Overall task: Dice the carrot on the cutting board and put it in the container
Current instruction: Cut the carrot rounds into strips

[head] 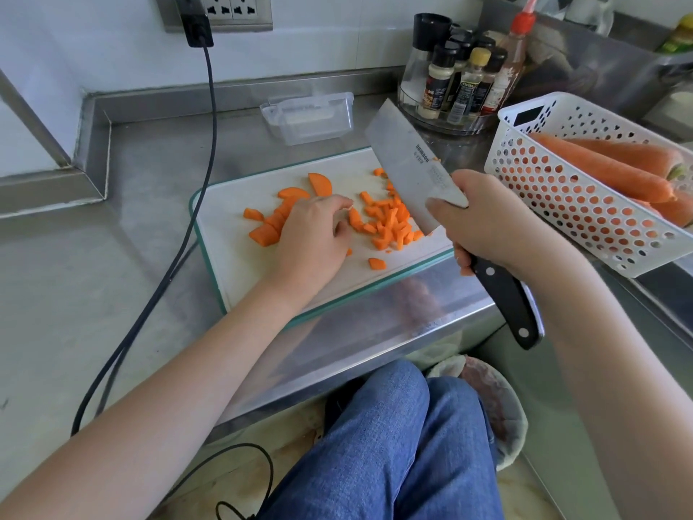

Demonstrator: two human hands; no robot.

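A white cutting board [232, 234] with a green rim lies on the steel counter. On its right side is a pile of diced carrot [390, 223]; larger carrot slices [285, 204] lie on its left. My left hand [315, 238] rests on the board between them, fingers curled down over carrot pieces. My right hand [495, 223] grips a cleaver [408, 163] at the base of the blade, lifted above the diced pile with its black handle pointing toward me. A clear plastic container [311, 118] stands behind the board.
A white perforated basket [562, 189] holding whole carrots sits at the right. A rack of spice bottles [457, 76] stands at the back right. A black power cable [202, 204] runs down the counter left of the board. A bin sits on the floor below.
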